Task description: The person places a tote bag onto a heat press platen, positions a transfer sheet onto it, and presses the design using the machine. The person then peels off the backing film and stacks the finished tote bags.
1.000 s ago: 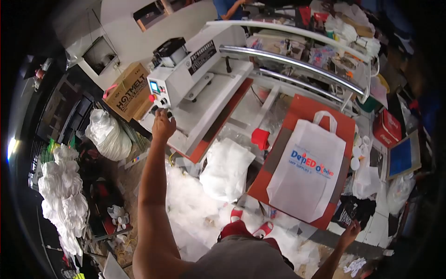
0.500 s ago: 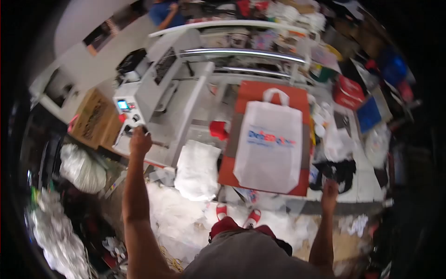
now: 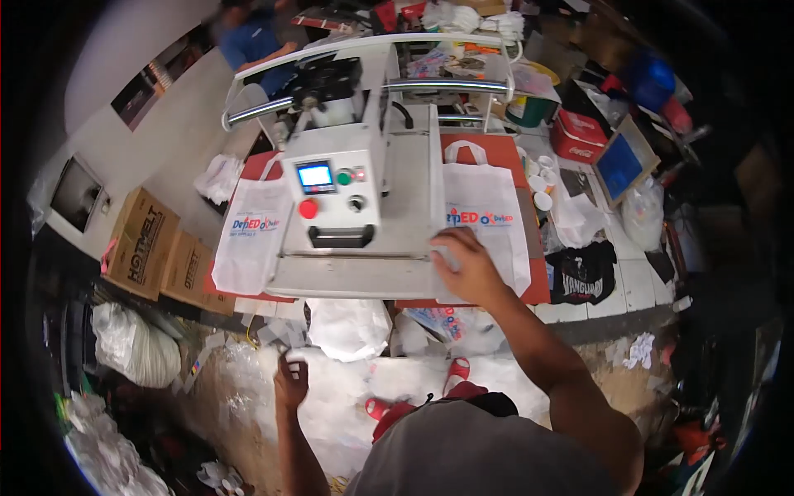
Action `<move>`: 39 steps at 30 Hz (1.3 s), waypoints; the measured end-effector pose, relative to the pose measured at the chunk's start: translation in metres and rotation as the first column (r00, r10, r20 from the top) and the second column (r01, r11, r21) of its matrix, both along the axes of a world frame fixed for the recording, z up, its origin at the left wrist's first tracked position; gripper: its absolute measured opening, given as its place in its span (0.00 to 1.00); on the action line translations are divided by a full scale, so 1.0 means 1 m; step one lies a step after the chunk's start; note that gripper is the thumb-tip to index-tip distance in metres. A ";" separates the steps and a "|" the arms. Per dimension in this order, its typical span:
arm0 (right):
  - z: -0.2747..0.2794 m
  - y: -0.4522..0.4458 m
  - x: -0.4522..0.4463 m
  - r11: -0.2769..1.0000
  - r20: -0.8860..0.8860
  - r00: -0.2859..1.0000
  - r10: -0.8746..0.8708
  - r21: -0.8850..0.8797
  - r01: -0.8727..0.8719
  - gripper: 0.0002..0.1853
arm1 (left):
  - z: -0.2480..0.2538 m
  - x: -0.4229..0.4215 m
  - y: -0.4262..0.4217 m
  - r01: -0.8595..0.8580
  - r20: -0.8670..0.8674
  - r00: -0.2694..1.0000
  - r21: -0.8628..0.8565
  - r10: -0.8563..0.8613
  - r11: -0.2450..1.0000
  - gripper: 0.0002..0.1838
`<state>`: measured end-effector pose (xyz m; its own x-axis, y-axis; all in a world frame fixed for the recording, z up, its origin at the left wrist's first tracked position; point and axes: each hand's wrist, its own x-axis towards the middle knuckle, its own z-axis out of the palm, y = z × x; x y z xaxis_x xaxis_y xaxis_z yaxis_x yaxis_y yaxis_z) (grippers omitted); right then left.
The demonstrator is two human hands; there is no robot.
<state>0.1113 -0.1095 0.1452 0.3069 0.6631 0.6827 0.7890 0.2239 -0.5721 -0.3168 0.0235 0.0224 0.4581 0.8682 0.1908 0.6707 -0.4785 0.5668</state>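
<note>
A white heat press head (image 3: 335, 186) with a lit screen and a black handle (image 3: 341, 237) stands between two red-brown platens. White printed bags lie on both: the left bag (image 3: 248, 236) and the right bag (image 3: 495, 227), each partly covered by the press. My right hand (image 3: 467, 263) is at the press's right edge, over the lower left of the right bag, fingers apart and holding nothing. Lower down, my left hand (image 3: 291, 379) hangs in front of the press, away from the handle, with its fingers curled and a gap between them and the thumb.
White fabric (image 3: 347, 328) hangs below the press. Cardboard boxes (image 3: 142, 244) stand at the left. At the right are a black cloth (image 3: 581, 273), a red box (image 3: 577, 135) and a blue screen frame (image 3: 622, 163). A person in blue (image 3: 248, 41) is at the back left.
The press head has slid right, uncovering a bag on the left platen. My left hand has left the handle and dropped; my right hand has moved up to the press's right edge.
</note>
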 end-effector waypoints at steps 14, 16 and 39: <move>-0.007 0.059 -0.036 0.631 0.546 0.701 -0.459 -0.355 0.690 0.15 | -0.274 -0.348 -0.082 -0.341 -0.334 0.935 -0.740 0.123 0.580 0.20; -0.012 0.046 -0.022 0.617 0.576 0.670 -0.469 -0.329 0.715 0.14 | -0.237 -0.337 -0.068 -0.281 -0.364 0.932 -0.714 0.003 0.641 0.18; -0.014 0.090 -0.097 0.499 0.107 0.493 -0.863 0.044 0.865 0.09 | -0.019 -0.181 0.350 -0.009 0.152 0.988 0.035 0.004 0.999 0.08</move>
<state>0.0147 -0.0193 0.1311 0.6629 0.1145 0.7399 0.6348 -0.6099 -0.4744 -0.4977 0.3734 0.0037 0.4156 0.8625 0.2888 0.5812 -0.4961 0.6451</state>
